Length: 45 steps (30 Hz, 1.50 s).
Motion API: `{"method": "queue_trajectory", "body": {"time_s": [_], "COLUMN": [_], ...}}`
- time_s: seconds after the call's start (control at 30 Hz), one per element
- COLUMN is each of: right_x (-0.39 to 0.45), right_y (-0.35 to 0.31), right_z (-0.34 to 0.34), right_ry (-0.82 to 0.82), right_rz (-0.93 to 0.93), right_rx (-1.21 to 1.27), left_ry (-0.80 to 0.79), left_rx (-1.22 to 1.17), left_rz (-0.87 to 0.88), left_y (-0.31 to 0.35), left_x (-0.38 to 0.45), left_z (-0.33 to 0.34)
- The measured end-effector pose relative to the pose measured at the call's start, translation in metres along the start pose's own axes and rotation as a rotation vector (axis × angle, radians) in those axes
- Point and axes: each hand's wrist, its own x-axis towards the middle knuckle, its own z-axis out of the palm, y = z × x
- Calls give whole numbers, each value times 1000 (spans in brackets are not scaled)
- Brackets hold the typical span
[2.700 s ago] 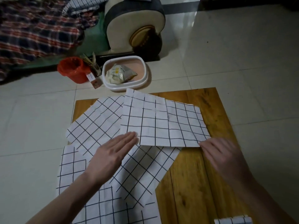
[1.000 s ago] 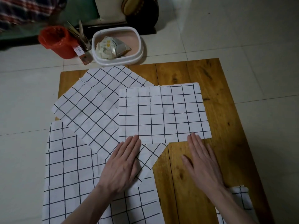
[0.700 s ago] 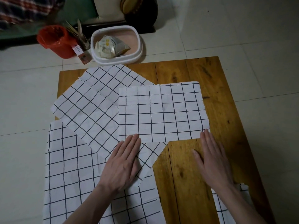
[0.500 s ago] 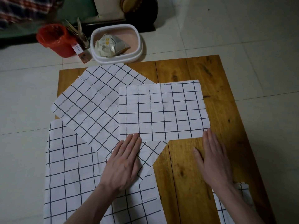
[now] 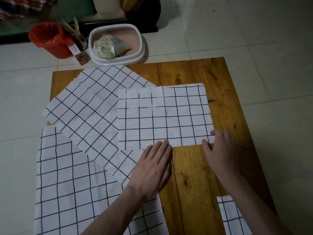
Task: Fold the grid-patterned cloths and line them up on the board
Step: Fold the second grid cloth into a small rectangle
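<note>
Head cam: right hand (image 5: 220, 150) now curls onto the folded cloth (image 5: 164, 116)'s near-right corner; left hand (image 5: 152, 168) stays flat beside it; next fold's coming, I guess.

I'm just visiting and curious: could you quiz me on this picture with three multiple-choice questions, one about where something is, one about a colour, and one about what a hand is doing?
1. Where does the white tub stand?
A. on the floor beyond the board's far edge
B. on the folded cloth
C. in the person's lap

2. What colour is the bucket left of the tub?
A. blue
B. red
C. yellow

3. What is the right hand doing?
A. hanging idle off the board
B. lifting the tub
C. touching the near right corner of the folded cloth

Answers:
1 A, its rim sits on the tiles just past the wooden board.
2 B, it shows red against the pale tiles.
3 C, its fingers lie over that corner, while the left hand rests flat nearby.
</note>
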Motion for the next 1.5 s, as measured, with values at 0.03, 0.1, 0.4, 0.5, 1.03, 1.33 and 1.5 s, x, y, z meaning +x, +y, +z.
{"method": "queue_trajectory", "body": {"time_s": [0.03,0.1,0.4,0.5,1.03,1.33,1.5], "right_x": [2,6,9,2,-26,-44,-46], "right_y": [-3,-7,-12,-15,-31,-66,-87], "right_z": [-1,-1,3,1,-54,-44,-25], "right_ry": [3,11,-38,36,188,94,92], "right_rz": [47,123,292,258,210,-87,-277], "right_rx": [5,7,307,505,806,764,662], "left_ry": [0,-7,-25,-37,-61,-31,51], "left_rx": [4,1,-20,-37,-65,-90,-122], "left_rz": [-11,-26,-58,-75,-16,60,-131], "left_y": [2,5,10,12,43,32,-5], "left_x": [1,0,1,1,9,0,-16], "left_z": [1,4,2,1,-4,-5,-13]}}
